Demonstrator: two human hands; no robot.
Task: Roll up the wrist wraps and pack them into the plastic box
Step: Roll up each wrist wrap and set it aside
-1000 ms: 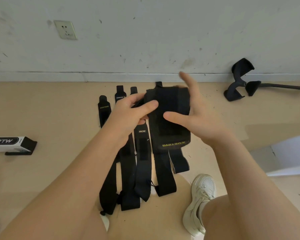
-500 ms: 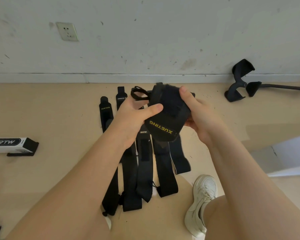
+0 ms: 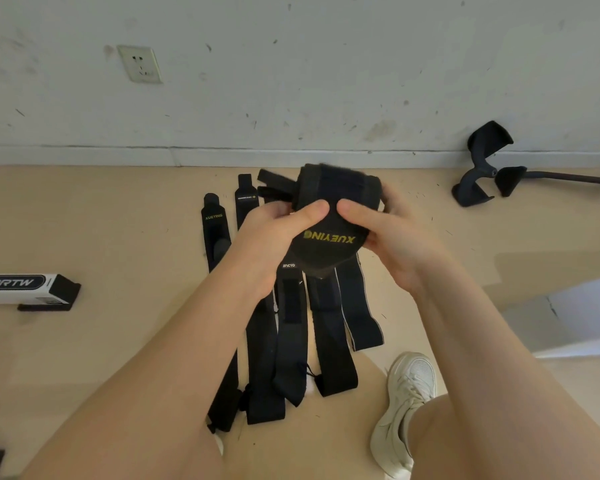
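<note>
Single head-worn wide-angle view, directed forward and downward from above; hands are seen close at centre, the floor [image 3: 84,220] below, the wall [image 3: 326,64] farther ahead.

tan floor [image 3: 84,220]: flat black wrist wraps [image 3: 326,341] fanned out below the fingers; white brtw box [image 3: 21,289] far left of them; black curved tool [image 3: 482,168] far right by the wall.

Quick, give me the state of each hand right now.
Left hand: closed on the rolled wrist wrap, thumb on its front.
Right hand: closed on the same rolled wrist wrap, thumb on its front.
</note>
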